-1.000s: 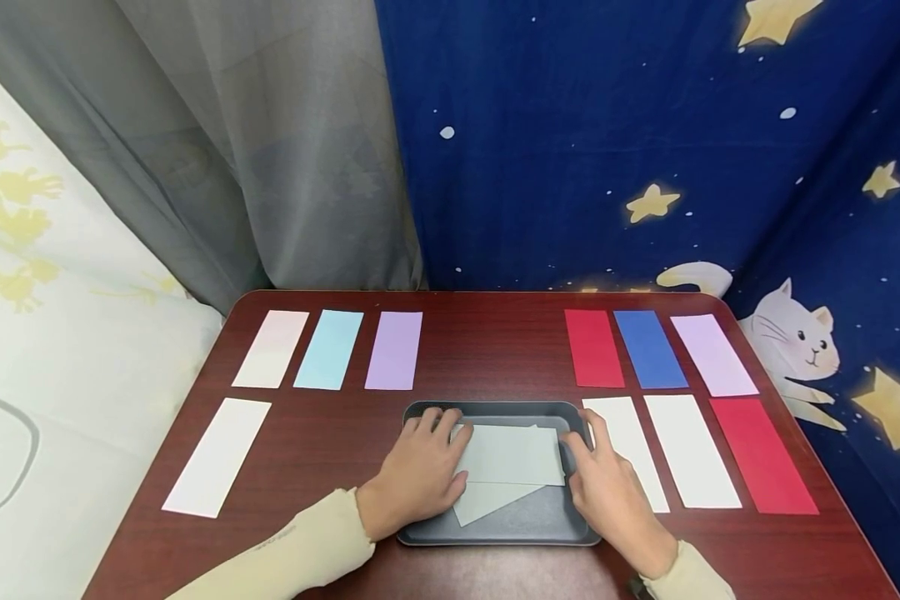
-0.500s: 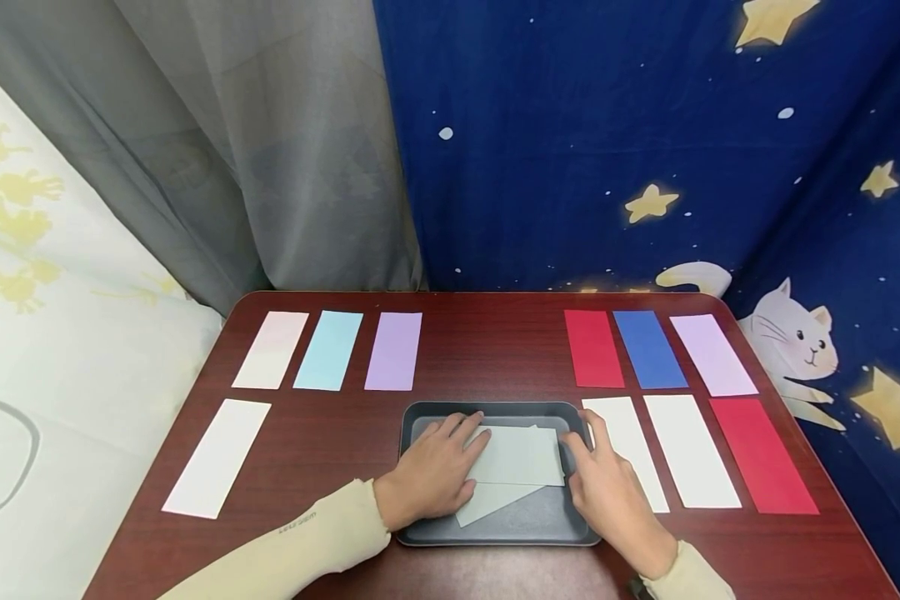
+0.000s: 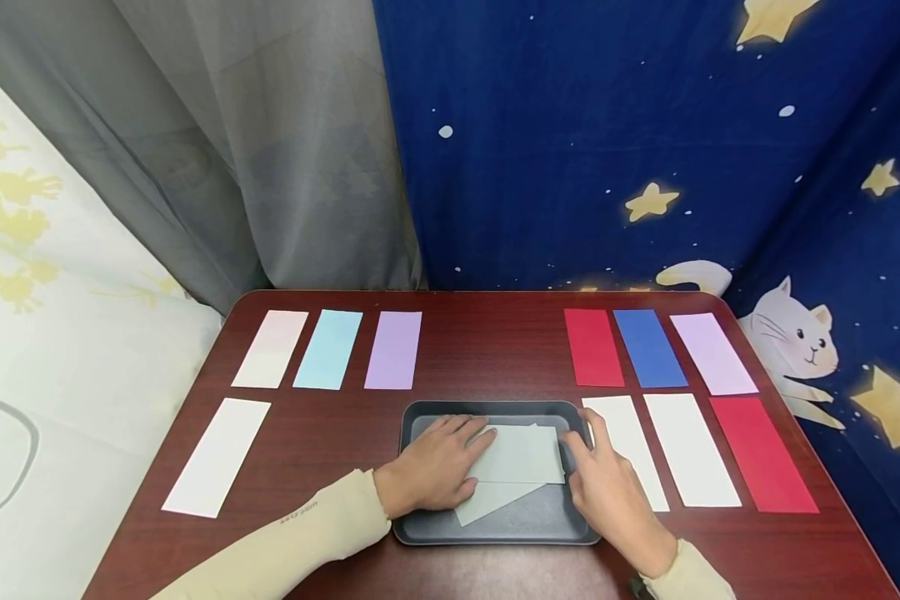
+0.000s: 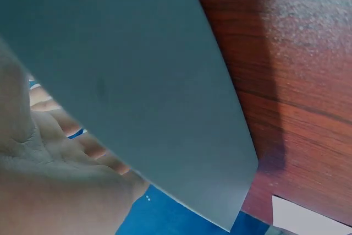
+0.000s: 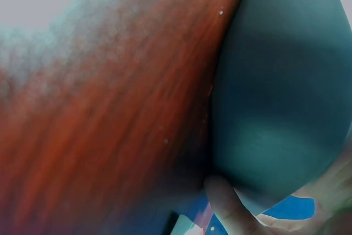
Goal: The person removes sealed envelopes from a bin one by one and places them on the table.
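Note:
A dark grey rectangular tray [image 3: 521,533] sits at the near middle of the table, with pale grey-green cards [image 3: 525,454] lying overlapped and askew in it. My left hand [image 3: 438,462] reaches over the tray's left side, its outstretched fingers and thumb resting on the left end of the cards. At the right rim, my right hand [image 3: 611,483] grips the tray between thumb and fingers. One finger [image 5: 228,207] lies against the tray's outer wall [image 5: 280,92] in the right wrist view. The left wrist view has the tray wall [image 4: 137,92] covering part of the left hand [image 4: 60,174].
On the left lie a cream card [image 3: 270,350], a light blue card [image 3: 327,350], a purple card [image 3: 393,350] and a white card [image 3: 217,458]. Red, blue, lilac and white cards [image 3: 693,450] lie in two rows on the right. Curtains [image 3: 570,167] hang behind the brown table [image 3: 495,342].
My left hand has moved right from the tray's left edge, further over the cards. The right hand stays at the right rim, and the cards lie much as before.

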### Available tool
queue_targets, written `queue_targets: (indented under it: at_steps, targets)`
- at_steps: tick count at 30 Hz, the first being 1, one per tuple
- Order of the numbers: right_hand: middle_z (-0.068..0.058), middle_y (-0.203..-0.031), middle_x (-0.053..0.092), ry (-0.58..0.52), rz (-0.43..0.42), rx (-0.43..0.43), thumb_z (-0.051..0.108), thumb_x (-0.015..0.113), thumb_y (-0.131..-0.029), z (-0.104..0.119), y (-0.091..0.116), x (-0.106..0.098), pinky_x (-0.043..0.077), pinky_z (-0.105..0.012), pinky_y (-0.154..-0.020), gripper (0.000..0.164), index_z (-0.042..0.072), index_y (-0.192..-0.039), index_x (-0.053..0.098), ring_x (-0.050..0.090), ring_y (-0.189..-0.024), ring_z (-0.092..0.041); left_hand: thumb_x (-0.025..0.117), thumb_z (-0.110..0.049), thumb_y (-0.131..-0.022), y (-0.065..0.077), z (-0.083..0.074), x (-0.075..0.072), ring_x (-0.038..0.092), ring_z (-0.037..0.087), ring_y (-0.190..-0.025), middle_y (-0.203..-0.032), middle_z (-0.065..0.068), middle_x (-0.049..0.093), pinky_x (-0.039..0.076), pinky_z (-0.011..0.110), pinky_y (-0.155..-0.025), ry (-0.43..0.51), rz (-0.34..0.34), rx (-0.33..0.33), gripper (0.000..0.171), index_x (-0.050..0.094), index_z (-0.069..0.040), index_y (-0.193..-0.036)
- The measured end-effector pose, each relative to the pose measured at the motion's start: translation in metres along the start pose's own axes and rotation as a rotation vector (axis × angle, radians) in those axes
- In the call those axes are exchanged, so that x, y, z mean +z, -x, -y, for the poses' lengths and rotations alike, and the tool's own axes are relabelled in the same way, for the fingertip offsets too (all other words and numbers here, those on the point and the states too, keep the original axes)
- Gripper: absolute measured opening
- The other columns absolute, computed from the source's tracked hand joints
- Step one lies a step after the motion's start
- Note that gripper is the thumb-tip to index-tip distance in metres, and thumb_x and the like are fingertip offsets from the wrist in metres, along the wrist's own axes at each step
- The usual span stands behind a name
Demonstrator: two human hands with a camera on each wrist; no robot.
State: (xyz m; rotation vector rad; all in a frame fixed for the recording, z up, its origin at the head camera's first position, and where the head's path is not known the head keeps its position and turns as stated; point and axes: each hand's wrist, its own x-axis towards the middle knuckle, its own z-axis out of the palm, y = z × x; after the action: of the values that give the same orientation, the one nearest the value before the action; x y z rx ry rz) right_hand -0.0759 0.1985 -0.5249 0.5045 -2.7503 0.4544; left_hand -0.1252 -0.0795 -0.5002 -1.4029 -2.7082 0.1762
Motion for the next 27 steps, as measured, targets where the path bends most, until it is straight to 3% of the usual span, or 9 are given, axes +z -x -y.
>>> queue_targets:
  at_steps: [18, 27]
  targets:
    - [-0.021, -0.142, 0.037, -0.004, -0.007, -0.009, -0.002, 0.063, -0.07, 0.0, 0.0, -0.001, 0.03, -0.02, -0.04, 0.048, 0.009, -0.117, 0.062, 0.032, -0.045, -0.006, 0.064, -0.042, -0.083, -0.001, 0.004, -0.005, 0.052, 0.026, -0.116, -0.133, 0.014, 0.053, 0.04, 0.034, -0.099, 0.087, -0.053, 0.038, 0.071, 0.047, -0.009, -0.143]
    - [-0.022, -0.143, 0.037, 0.002, -0.001, -0.011, -0.002, 0.064, -0.07, 0.0, 0.0, -0.001, 0.03, -0.02, -0.04, 0.048, 0.008, -0.117, 0.062, 0.031, -0.045, -0.005, 0.063, -0.044, -0.082, 0.009, 0.01, -0.012, 0.051, 0.027, -0.115, -0.134, 0.013, 0.051, 0.044, 0.037, -0.093, 0.127, -0.07, -0.015, 0.071, 0.047, -0.011, -0.144]
